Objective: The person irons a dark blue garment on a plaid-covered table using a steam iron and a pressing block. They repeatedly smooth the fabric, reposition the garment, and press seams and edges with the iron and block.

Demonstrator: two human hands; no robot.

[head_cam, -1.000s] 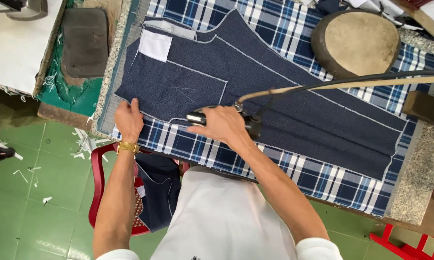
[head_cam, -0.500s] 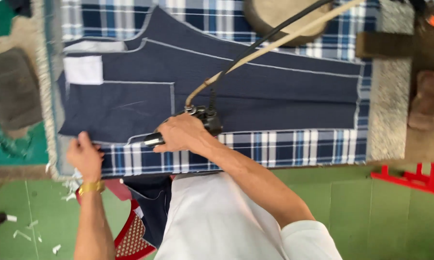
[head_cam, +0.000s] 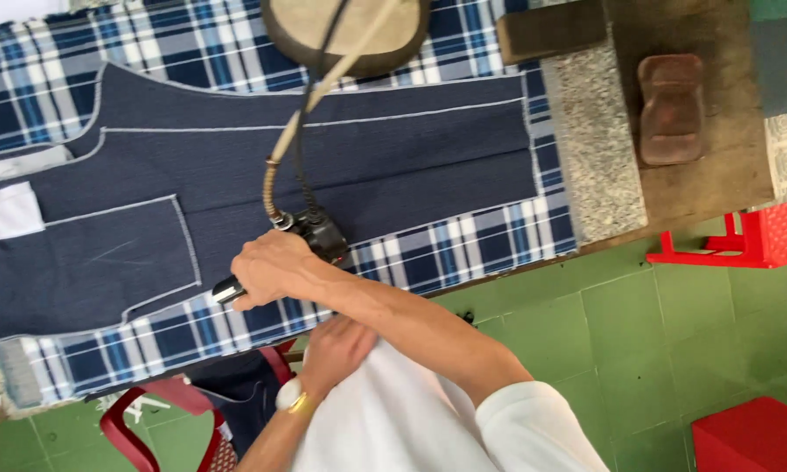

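The right hand (head_cam: 275,267) is closed around the handle of a steam iron (head_cam: 310,236), which sits on the near edge of the dark navy garment panel (head_cam: 323,166), where the cloth meets the blue-and-white plaid pressing cover (head_cam: 463,253). The panel lies flat on that cover, its long seams outlined in pale stitching, with a patch pocket (head_cam: 105,253) to the left of the iron and a white lining piece (head_cam: 7,211) further left still. The iron's hose and cord (head_cam: 310,114) rise from its back end and run away over the panel, past a round tan pressing pad (head_cam: 350,31) at the far side. The left hand (head_cam: 334,350) is off the cloth, nearer the body than the iron, fingers loosely curled against the white shirt (head_cam: 393,411); it grips nothing that can be seen. To press this edge well, it looks wise to keep the soleplate flat and travel along the hem line rather than across it, with the hose held clear of the fabric so it does not drag the panel askew. A flat hand on the cloth beside the iron would likely stop it creeping over the plaid.
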